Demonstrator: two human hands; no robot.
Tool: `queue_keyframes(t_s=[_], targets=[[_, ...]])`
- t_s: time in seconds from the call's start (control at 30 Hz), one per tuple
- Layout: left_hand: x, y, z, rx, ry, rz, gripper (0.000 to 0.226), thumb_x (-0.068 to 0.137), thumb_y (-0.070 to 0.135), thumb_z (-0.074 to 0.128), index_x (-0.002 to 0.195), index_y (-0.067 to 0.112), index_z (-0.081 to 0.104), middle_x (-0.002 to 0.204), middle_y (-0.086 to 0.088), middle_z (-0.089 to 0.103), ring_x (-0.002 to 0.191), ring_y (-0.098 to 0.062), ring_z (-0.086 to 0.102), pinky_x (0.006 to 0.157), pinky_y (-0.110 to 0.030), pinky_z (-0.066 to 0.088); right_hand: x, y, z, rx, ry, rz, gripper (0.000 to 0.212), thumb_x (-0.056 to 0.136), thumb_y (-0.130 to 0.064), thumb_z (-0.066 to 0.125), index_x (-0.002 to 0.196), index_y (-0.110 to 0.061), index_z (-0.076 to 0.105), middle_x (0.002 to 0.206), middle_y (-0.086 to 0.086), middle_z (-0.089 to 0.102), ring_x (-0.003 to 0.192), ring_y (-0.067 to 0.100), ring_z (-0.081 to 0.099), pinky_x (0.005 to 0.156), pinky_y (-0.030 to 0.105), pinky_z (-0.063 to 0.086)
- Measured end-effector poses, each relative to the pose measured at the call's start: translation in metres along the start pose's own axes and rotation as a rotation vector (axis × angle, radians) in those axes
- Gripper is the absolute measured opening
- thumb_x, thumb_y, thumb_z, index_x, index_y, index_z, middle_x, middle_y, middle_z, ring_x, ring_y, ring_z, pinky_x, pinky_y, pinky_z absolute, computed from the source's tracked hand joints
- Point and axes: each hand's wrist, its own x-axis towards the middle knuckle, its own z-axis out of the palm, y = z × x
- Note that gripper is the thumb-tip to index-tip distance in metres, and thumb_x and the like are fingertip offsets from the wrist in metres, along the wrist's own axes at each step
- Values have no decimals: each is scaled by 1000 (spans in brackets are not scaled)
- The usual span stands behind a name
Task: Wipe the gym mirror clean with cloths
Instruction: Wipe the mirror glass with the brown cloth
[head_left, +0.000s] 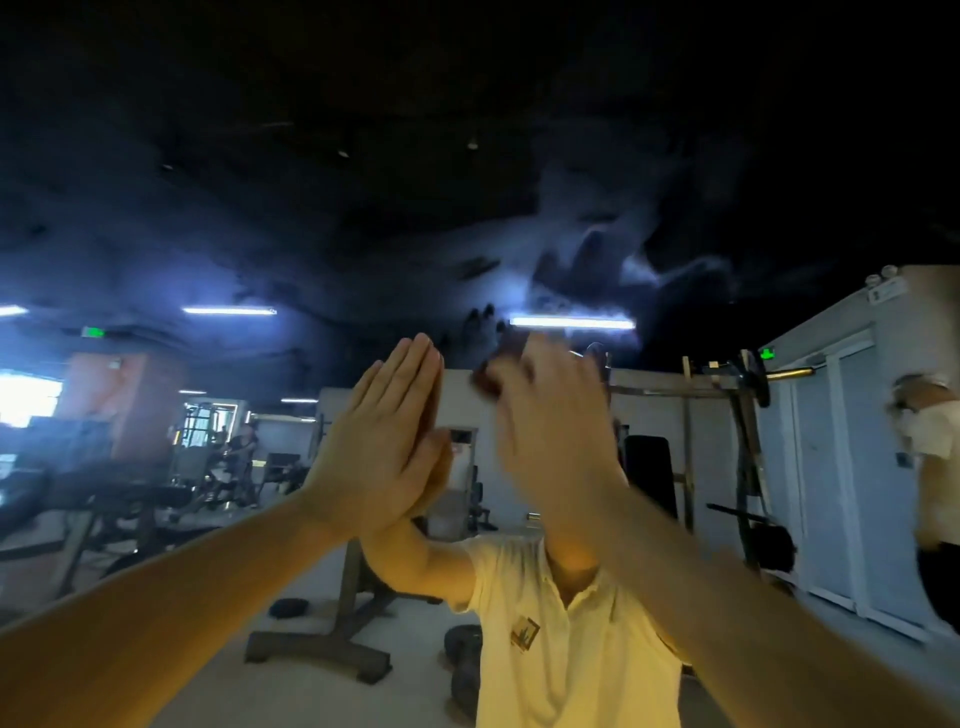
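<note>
Pressing flat on the large wall mirror (363, 208), whose upper glass is streaked with hazy white smears, the left hand (384, 431) keeps its fingers straight and close together, palm meeting its own reflection. Just right of the left hand, the right hand (550, 415) is raised to the same glass and is badly blurred. A dark reddish-brown cloth (488, 376) peeks out at its upper edge, on the side toward the left hand. Whether those fingers curl round the cloth or lie flat over it cannot be told. Below and right of the left hand the glass reflects a pale yellow polo shirt (561, 649). Directly below the left hand stands a dark metal bench frame (337, 623), and up to its right glows a long white tube light (571, 322).
</note>
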Motion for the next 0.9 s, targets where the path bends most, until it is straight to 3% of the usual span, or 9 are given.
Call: queue_keyframes(t_s=[0.1, 0.2, 0.23, 0.3, 0.4, 0.5, 0.63, 0.73, 0.9], targets=[[-1, -1, -3, -25, -11, 11, 70, 107, 49, 17, 165, 11, 6, 174, -4, -2, 160, -15, -6, 130, -43, 6, -74, -4, -17, 103, -253, -376, 30, 88, -43, 61, 114, -27, 62, 112, 2, 58, 103, 22, 58, 89, 42, 54], [0, 7, -2, -18, -33, -29, 74, 105, 52, 18, 164, 10, 2, 174, -6, -5, 160, -16, -10, 131, -43, 3, -54, 17, -32, 2, -388, -637, 27, 92, -43, 53, 110, -28, 65, 108, 1, 62, 102, 20, 59, 92, 42, 53], [0, 10, -1, -18, -33, -41, 75, 105, 52, 20, 164, 9, 2, 174, -7, -5, 160, -17, -10, 131, -44, 4, -30, 26, -34, 3, -348, -595, 23, 96, -41, 49, 108, -29, 63, 106, 0, 60, 100, 20, 58, 93, 42, 52], [1, 12, 0, -6, -29, -58, 77, 104, 52, 21, 164, 8, 1, 173, -8, -5, 160, -18, -10, 131, -46, 5, 27, 49, -30, -107, -120, -319, 17, 100, -35, 55, 115, -28, 61, 109, 4, 56, 102, 23, 57, 94, 43, 51], [-1, 12, 2, 23, -45, -72, 78, 104, 55, 18, 164, 9, -2, 173, -9, -7, 160, -20, -10, 130, -46, 4, 75, 55, -19, -155, 62, 100, 35, 93, -24, 66, 126, -21, 59, 127, 14, 50, 118, 33, 51, 105, 47, 42], [2, 13, 0, 34, -72, -80, 78, 104, 55, 16, 164, 10, -3, 173, -8, -8, 160, -21, -10, 130, -45, 3, 57, 19, -7, -132, 103, 193, 36, 86, -22, 68, 121, -19, 59, 124, 13, 50, 114, 31, 50, 100, 45, 43], [-9, 20, -6, 34, -35, -104, 72, 102, 42, 20, 163, 3, 14, 172, -16, 11, 160, -29, 8, 127, -55, 19, -38, -20, -2, 11, -64, 8, 29, 89, -33, 59, 116, -23, 59, 115, 7, 54, 107, 26, 52, 95, 44, 47], [-44, 41, -2, -34, 20, -128, 68, 104, 36, 25, 161, 0, 20, 169, -20, 20, 158, -33, 17, 127, -56, 21, -116, -32, -12, 95, -230, -137, 30, 91, -40, 45, 114, -29, 60, 114, 1, 57, 107, 22, 53, 94, 40, 47], [-86, 63, 2, 20, -28, -12, 68, 107, 41, 30, 161, 2, 17, 168, -21, 23, 157, -34, 21, 125, -56, 25, -155, -4, -44, 19, -564, -638, 29, 94, -34, 40, 112, -24, 61, 103, 1, 58, 96, 22, 53, 89, 41, 51]])
